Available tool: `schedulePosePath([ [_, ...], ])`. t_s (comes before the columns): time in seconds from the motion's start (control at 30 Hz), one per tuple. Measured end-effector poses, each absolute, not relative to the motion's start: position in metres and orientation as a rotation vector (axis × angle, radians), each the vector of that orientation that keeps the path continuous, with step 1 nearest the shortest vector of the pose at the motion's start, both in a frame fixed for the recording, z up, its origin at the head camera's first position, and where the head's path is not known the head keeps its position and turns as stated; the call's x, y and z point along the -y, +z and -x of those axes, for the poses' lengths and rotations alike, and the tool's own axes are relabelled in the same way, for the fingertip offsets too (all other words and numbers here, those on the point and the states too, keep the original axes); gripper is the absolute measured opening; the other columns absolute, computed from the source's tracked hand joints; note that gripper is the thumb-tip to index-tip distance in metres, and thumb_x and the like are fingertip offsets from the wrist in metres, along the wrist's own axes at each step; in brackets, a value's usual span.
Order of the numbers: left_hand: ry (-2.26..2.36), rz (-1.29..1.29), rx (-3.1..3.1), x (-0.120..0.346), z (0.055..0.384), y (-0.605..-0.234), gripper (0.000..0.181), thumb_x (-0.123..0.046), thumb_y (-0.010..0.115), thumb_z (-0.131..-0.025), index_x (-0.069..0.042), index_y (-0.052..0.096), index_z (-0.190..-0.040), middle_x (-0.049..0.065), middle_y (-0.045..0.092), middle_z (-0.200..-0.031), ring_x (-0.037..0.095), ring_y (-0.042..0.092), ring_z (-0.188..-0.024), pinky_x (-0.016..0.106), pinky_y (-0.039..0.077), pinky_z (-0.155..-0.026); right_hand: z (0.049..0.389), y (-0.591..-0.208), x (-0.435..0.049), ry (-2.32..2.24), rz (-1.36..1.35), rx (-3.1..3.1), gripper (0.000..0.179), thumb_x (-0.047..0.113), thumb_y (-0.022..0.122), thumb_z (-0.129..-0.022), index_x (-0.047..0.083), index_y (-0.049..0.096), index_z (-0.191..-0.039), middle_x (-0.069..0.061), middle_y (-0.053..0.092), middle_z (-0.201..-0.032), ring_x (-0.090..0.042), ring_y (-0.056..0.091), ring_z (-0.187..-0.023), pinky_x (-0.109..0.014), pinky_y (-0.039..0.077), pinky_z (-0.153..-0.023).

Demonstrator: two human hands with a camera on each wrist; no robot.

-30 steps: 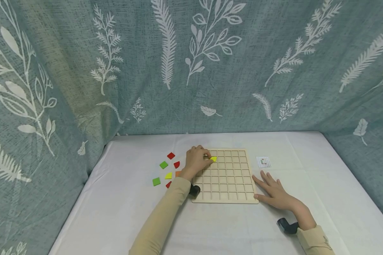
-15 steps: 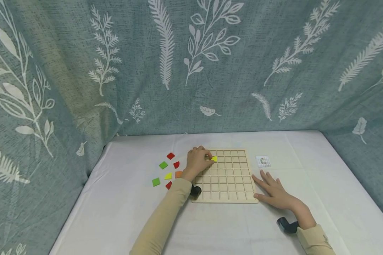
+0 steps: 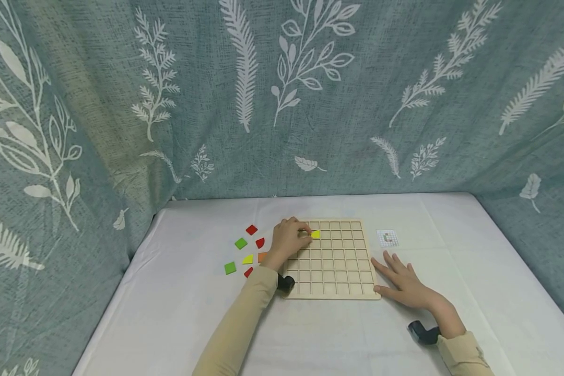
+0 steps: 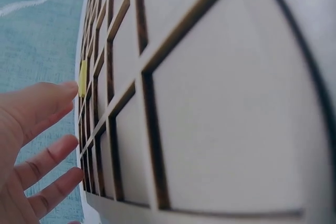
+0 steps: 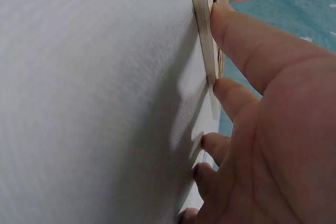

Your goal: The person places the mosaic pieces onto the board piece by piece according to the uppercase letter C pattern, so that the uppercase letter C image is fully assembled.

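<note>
My left hand (image 3: pixel 288 240) is over the far left part of the wooden grid board (image 3: pixel 331 261). Its thumb and forefinger are apart, tips right at the left side of a yellow tile (image 3: pixel 316 234), which lies in a cell near the board's far edge. In the left wrist view the thumb tip is close beside that yellow tile (image 4: pixel 82 78), and the other fingers are loosely extended. My right hand (image 3: pixel 406 288) lies spread at the board's right side. In the right wrist view, its thumb (image 5: pixel 247 40) and forefinger touch the board's edge (image 5: pixel 206 30).
Left of the board lie loose tiles: green squares (image 3: pixel 230 268), red pieces (image 3: pixel 251 230), a yellow quarter-round (image 3: pixel 248 259) and an orange piece (image 3: pixel 261 257) partly behind the left wrist. A small pattern card (image 3: pixel 387 238) lies right of the board on the white tablecloth (image 3: pixel 169 313).
The yellow tile has shifted slightly and turned straighter in its cell. My left hand has drawn back a little to the left from it. The right hand stays in place.
</note>
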State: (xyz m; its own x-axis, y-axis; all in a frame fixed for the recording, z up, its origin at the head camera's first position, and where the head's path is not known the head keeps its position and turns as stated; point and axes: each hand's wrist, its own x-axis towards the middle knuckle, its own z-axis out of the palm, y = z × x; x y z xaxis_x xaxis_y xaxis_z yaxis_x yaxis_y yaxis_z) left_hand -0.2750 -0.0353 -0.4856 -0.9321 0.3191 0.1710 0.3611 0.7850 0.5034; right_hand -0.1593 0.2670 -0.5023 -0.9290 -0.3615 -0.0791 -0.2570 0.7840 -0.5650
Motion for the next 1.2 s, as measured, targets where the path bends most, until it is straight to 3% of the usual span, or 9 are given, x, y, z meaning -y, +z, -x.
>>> schedulePosePath([
  [0.23, -0.867, 0.552, 2.873, 0.041, 0.273, -0.489, 0.015, -0.028, 0.069, -0.082, -0.020, 0.072, -0.095, 0.002, 0.063, -0.097, 0.021, 0.051, -0.084, 0.039, 0.042, -0.077, 0.159, -0.503, -0.267, -0.851, 0.499, -2.792, 0.068, 0.042, 0.056, -0.087, 0.010, 0.035, -0.143, -0.029, 0.012, -0.149, -0.052, 0.005, -0.135, -0.069, -0.003, -0.100],
  [0.6, -1.087, 0.542, 2.825, 0.049, 0.268, -0.490, 0.017, -0.022, 0.070, -0.082, -0.016, 0.071, -0.098, 0.003, 0.064, -0.104, 0.023, 0.057, -0.094, 0.039, 0.045, -0.082, 0.158, -0.503, -0.267, -0.850, 0.485, -2.795, 0.068, 0.043, 0.056, -0.087, 0.012, 0.035, -0.143, -0.028, 0.012, -0.150, -0.051, 0.004, -0.136, -0.069, -0.003, -0.101],
  [0.93, -1.204, 0.416, 2.815, 0.063, 0.261, -0.484, 0.020, -0.020, 0.069, -0.083, -0.012, 0.071, -0.101, 0.006, 0.061, -0.099, 0.022, 0.055, -0.087, 0.035, 0.047, -0.074, 0.157, -0.503, -0.265, -0.827, 0.473, -2.810, 0.067, 0.043, 0.056, -0.087, 0.012, 0.036, -0.143, -0.028, 0.013, -0.150, -0.051, 0.005, -0.136, -0.069, -0.002, -0.101],
  [1.2, -1.138, 0.276, 2.831, 0.082, 0.258, -0.480, 0.022, -0.025, 0.069, -0.084, -0.015, 0.070, -0.103, 0.004, 0.060, -0.096, 0.020, 0.052, -0.084, 0.031, 0.043, -0.065, 0.156, -0.503, -0.265, -0.832, 0.470, -2.803, 0.067, 0.044, 0.055, -0.088, 0.012, 0.035, -0.143, -0.027, 0.012, -0.150, -0.050, 0.005, -0.136, -0.068, -0.003, -0.102],
])
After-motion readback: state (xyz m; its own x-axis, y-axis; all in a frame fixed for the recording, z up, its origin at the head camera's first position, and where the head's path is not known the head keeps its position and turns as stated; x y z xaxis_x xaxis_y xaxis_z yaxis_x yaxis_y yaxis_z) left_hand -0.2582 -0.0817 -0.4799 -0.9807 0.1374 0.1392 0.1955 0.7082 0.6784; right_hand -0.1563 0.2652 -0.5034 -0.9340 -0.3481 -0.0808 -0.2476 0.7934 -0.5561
